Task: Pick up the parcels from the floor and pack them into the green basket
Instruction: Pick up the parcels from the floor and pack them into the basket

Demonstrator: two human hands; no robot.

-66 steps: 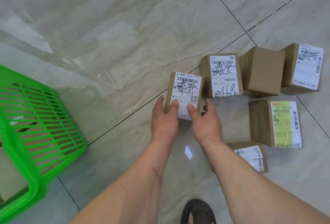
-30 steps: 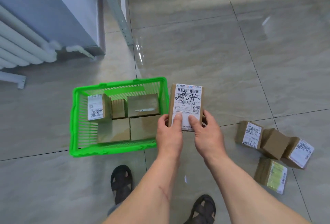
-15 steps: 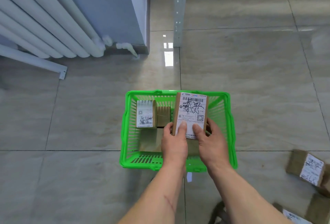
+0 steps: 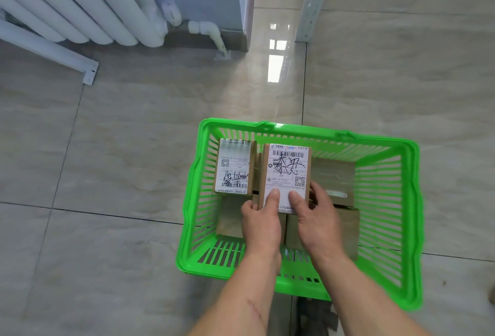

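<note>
Hovering over the green basket (image 4: 412, 201) at lower centre, the labelled parcel (image 4: 287, 175) is clasped at its near end by left hand (image 4: 261, 224) and right hand (image 4: 317, 219) equally, long axis pointing up-frame, above the brown parcels (image 4: 332, 177) already packed

Floor (image 4: 134, 164): glossy beige tile, dark grout lines. On it: green basket (image 4: 401, 228) before me, white radiator bracket (image 4: 89, 74), grey post (image 4: 308, 14).
</note>
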